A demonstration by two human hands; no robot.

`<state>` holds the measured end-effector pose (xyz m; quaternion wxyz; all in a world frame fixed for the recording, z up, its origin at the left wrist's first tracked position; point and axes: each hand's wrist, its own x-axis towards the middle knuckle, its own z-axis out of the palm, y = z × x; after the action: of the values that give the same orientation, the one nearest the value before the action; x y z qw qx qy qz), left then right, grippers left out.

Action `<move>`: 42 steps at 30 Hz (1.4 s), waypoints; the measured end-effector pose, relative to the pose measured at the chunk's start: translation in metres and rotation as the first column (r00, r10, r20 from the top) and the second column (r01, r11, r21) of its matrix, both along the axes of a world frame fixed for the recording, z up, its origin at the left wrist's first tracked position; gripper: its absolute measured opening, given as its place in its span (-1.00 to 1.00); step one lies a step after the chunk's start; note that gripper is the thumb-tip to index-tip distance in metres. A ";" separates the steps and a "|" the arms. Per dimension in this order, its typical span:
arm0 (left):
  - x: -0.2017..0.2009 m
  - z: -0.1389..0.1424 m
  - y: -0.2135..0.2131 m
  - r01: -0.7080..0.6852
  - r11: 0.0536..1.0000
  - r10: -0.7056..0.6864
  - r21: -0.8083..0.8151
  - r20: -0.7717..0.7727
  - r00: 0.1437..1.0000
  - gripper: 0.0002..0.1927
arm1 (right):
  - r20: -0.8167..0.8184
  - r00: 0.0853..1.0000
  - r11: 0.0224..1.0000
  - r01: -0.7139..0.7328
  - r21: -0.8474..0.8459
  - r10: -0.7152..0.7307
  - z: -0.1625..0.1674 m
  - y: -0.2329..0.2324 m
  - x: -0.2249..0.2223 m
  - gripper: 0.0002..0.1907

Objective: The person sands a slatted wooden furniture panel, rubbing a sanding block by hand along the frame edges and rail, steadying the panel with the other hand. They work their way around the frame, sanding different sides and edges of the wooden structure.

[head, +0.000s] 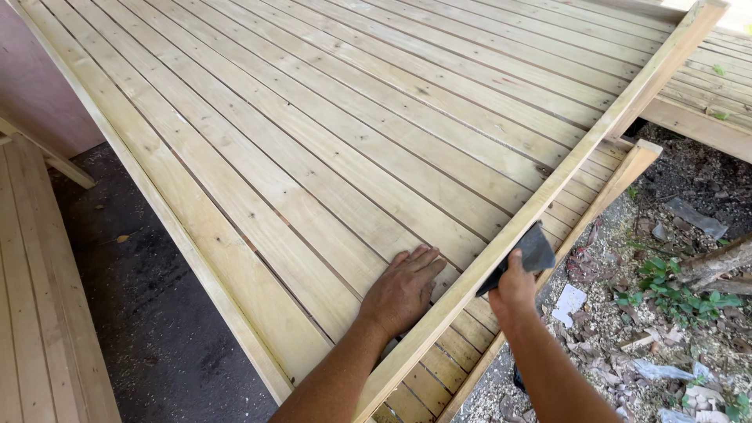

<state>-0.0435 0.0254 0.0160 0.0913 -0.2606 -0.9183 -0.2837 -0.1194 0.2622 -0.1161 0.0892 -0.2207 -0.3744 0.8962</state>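
Note:
A large pale wooden panel of parallel slats (329, 133) fills most of the view, framed by a raised wooden rail (564, 168) that runs diagonally from the lower middle to the upper right. My left hand (402, 288) lies flat on the slats beside the rail, fingers together and pointing up-right. My right hand (513, 291) grips a folded dark grey sheet of sandpaper (533, 251) and presses it against the outer side of the rail.
A second wooden rail (603, 192) runs below the first. To the right is ground with sawdust, litter, green weeds (666, 286) and a branch (717, 262). At left lie dark floor (133, 313) and another slatted panel (39, 313).

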 end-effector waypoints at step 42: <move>0.009 -0.002 -0.009 -0.044 0.996 0.048 -0.076 0.054 0.997 -0.59 | 0.473 0.851 0.971 -0.155 -0.184 0.226 0.040 -0.097 0.141 -0.47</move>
<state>-0.0348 0.0164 0.0142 0.0623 -0.2345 -0.9362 -0.2543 0.0215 0.1653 -0.0759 -0.1139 -0.4083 -0.3414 0.8389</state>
